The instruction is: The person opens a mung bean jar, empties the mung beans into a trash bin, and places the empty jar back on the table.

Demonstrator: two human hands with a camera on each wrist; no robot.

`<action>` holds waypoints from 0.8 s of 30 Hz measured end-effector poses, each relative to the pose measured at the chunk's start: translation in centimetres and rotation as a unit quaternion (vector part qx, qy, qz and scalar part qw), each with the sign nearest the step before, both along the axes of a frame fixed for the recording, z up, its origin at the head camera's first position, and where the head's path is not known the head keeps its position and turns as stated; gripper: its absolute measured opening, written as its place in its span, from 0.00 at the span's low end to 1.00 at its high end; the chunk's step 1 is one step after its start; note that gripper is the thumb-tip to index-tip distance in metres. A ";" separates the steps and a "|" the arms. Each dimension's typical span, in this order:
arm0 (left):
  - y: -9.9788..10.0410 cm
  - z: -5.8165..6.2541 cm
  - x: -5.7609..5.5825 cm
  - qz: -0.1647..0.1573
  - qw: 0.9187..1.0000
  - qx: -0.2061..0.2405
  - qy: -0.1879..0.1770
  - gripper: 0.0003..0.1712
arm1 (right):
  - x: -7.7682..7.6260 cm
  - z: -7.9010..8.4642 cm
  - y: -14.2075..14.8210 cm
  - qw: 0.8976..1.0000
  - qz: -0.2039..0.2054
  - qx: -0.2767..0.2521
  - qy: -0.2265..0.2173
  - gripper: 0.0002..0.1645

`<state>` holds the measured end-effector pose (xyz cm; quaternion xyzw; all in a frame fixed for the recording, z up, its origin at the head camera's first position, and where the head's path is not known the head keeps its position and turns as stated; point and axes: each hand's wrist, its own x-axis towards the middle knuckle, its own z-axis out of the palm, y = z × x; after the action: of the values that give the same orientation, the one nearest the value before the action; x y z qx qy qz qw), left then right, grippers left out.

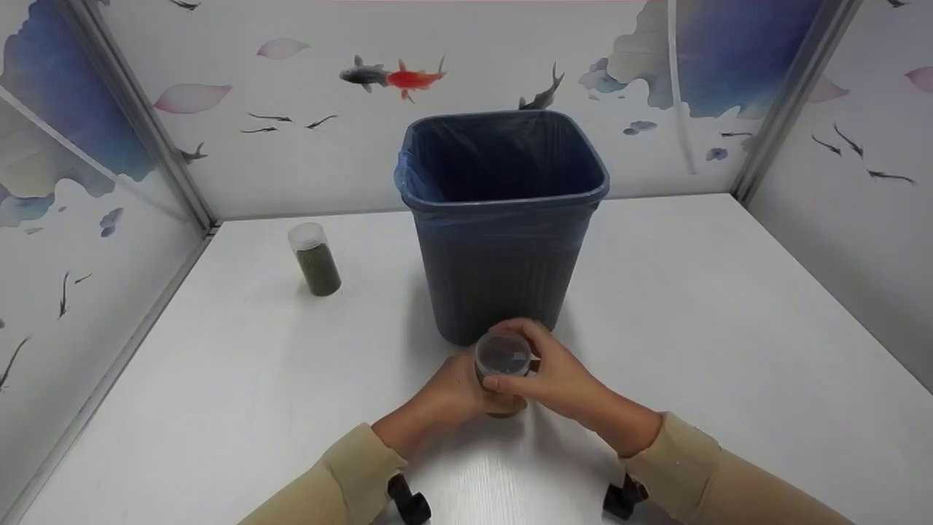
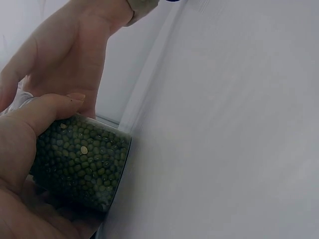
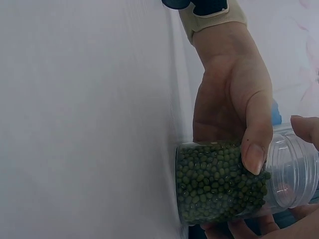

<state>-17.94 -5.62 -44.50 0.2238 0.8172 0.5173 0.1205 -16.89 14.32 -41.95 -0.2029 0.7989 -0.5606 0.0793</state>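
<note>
A clear jar of green mung beans (image 3: 217, 184) stands upright on the white table, right in front of the bin, in the head view. My left hand (image 1: 453, 390) wraps round its body, with the thumb lying along the beans in the right wrist view. Up at the top, my right hand (image 1: 565, 379) grips the clear lid (image 1: 503, 353) between thumb and fingers. The beans (image 2: 82, 162) fill the lower part of the jar; the part under the lid holds none.
A dark bin (image 1: 499, 270) with a blue liner (image 1: 503, 219) over its rim stands behind the hands. To the left, a second clear-topped jar (image 1: 318, 268) with green contents stands on the table (image 1: 219, 350). Printed wall panels (image 1: 291, 168) enclose the back and sides.
</note>
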 end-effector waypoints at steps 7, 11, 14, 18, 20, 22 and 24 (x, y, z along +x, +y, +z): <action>-0.1 -0.1 0.0 0.010 1.000 -0.012 -0.003 0.48 | 0.0 0.9 0.2 0.998 -0.032 -0.021 0.043 0.41; 0.0 -0.1 0.0 0.011 1.000 -0.009 -0.012 0.50 | -0.2 1.5 0.4 0.995 -0.017 -0.073 0.063 0.45; 0.0 0.0 -0.1 0.015 1.000 -0.017 -0.014 0.50 | -0.3 1.9 0.6 0.992 -0.007 -0.103 0.069 0.49; 0.0 0.0 -0.1 0.015 1.000 -0.013 -0.021 0.49 | -0.3 2.7 1.1 0.993 0.006 -0.098 0.070 0.49; 0.1 0.0 -0.1 0.015 1.000 -0.011 -0.024 0.49 | -0.3 3.3 1.5 0.994 0.014 -0.085 0.063 0.49; 0.1 0.0 -0.1 0.017 1.000 -0.010 -0.023 0.49 | -0.4 3.9 2.0 0.996 0.022 -0.072 0.051 0.49; 0.1 0.0 -0.1 0.020 0.999 -0.012 -0.023 0.50 | -0.5 4.5 2.6 0.997 0.030 -0.059 0.036 0.50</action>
<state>-18.04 -5.51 -44.55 0.1940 0.8246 0.5151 0.1310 -17.38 16.90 -37.41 -0.2514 0.7603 -0.5964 0.0556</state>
